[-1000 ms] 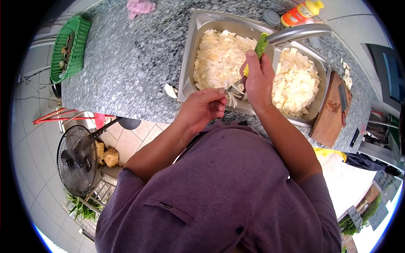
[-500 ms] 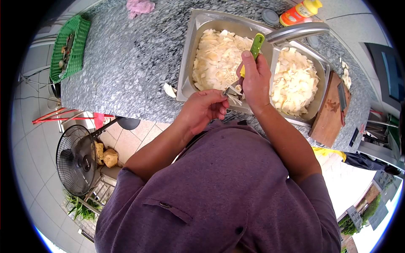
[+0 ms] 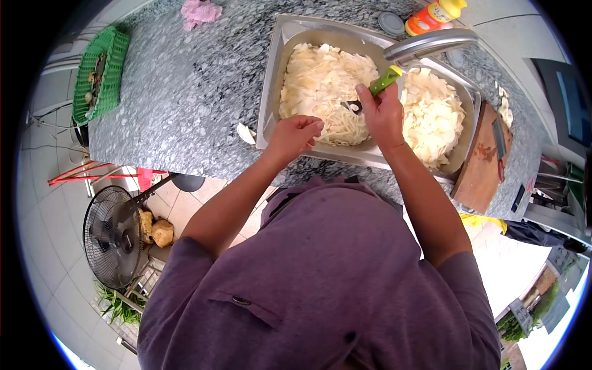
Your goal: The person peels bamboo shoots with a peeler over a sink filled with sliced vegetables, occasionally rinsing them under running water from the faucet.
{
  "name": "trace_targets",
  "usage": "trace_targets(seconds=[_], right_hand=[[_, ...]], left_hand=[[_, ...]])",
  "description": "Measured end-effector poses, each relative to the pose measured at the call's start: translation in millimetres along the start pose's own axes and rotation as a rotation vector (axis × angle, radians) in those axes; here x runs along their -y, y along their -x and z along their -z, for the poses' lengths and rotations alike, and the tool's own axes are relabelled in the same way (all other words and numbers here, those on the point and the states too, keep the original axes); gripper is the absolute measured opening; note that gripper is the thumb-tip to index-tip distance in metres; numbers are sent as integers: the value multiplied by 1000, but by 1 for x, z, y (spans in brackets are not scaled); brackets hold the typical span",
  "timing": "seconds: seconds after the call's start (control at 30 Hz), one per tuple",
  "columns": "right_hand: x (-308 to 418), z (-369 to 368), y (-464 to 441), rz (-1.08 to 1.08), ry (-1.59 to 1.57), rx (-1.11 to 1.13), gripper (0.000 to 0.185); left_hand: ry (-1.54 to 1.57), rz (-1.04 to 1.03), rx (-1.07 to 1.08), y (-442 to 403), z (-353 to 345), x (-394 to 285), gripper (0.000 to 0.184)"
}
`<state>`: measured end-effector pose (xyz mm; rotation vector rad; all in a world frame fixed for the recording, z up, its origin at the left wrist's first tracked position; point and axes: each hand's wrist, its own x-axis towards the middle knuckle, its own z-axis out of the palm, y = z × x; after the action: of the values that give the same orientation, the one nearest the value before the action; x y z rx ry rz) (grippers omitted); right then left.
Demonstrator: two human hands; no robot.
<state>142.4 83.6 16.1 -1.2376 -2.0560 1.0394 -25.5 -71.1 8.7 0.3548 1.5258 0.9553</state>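
My right hand [image 3: 386,117] is wrapped round the green handle of a peeler [image 3: 386,81], over the divider side of the left sink basin. The peeler's dark blade end points left, with a pale bit at it. My left hand [image 3: 293,137] is at the near left of that basin, its fingers curled and pinched; whether anything is between them is hidden. Below both hands, pale slices and thin strips [image 3: 324,77] fill the left basin. More pale slices [image 3: 431,117] fill the right basin of the steel sink [image 3: 269,83].
A curved faucet [image 3: 431,44] reaches over the sink. To the right lie a wooden board [image 3: 481,163] and a knife [image 3: 499,142]. A yellow-capped bottle [image 3: 428,20] and round lid [image 3: 391,23] are behind. Left are a pale scrap [image 3: 246,133], pink cloth [image 3: 200,12] and green basket [image 3: 111,77].
My hands have moved apart: the left back to the left, the right slightly right and down with the peeler. The peeler has tilted, and its blade is clear of my left fingers.
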Motion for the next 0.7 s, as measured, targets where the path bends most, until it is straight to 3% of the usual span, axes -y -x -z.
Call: trace_targets(seconds=[0.03,0.13,0.2,0.37,0.57,0.7], right_hand=[[7,0,4,24,-89,-58,34],[-41,-14,5,-98,230,196,38],[-52,-13,5,-118,31,33,37],[-56,9,11,-213,-121,-43,36],[-47,33,20,-279,-293,-64,33],[-52,41,23,-376,-352,-93,29]], left_hand=[[-33,28,-24,-5,-5,1,28],[-701,-578,-168,-31,-13,32,25],[-879,-658,-18,-64,-25,43,21],[-1364,-551,156,-89,-64,64,22],[-1550,-371,128,-100,-71,42,22],[-1380,-649,-113,-104,-45,43,23]])
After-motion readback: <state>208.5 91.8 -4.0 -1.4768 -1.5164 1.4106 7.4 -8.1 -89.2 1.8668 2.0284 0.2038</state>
